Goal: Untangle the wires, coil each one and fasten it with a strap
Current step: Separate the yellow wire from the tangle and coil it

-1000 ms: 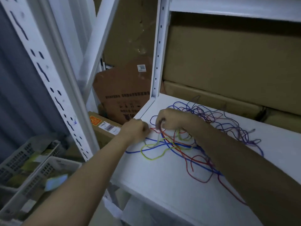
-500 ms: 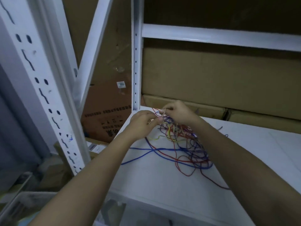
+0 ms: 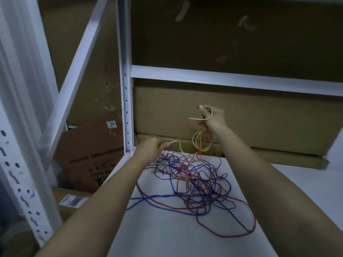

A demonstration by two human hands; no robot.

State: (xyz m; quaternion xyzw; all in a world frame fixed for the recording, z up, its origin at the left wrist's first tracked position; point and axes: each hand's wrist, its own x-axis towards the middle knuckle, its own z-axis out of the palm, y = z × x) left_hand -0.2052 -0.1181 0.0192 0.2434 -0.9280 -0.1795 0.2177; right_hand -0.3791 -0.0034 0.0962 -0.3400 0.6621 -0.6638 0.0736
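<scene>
A tangle of thin blue, red and purple wires (image 3: 196, 186) lies on the white shelf board (image 3: 167, 234). A yellow wire (image 3: 178, 145) rises out of it. My right hand (image 3: 213, 121) is raised above the tangle near the back and grips loops of the yellow wire, with a few orange-red strands hanging from it too. My left hand (image 3: 151, 147) is lower, at the shelf's back left corner, pinching a stretch of the same yellow wire. No strap is visible.
A white perforated upright (image 3: 126, 108) stands just left of my left hand. A white crossbar (image 3: 232, 81) runs above the hands. Brown cardboard boxes (image 3: 259, 123) line the back. More boxes (image 3: 89, 160) sit below left, behind a nearer upright (image 3: 20, 164).
My right hand has lifted up and to the right, pulling yellow wire loops out of the tangle. My left hand stays low, holding the yellow wire. The camera has tilted upward.
</scene>
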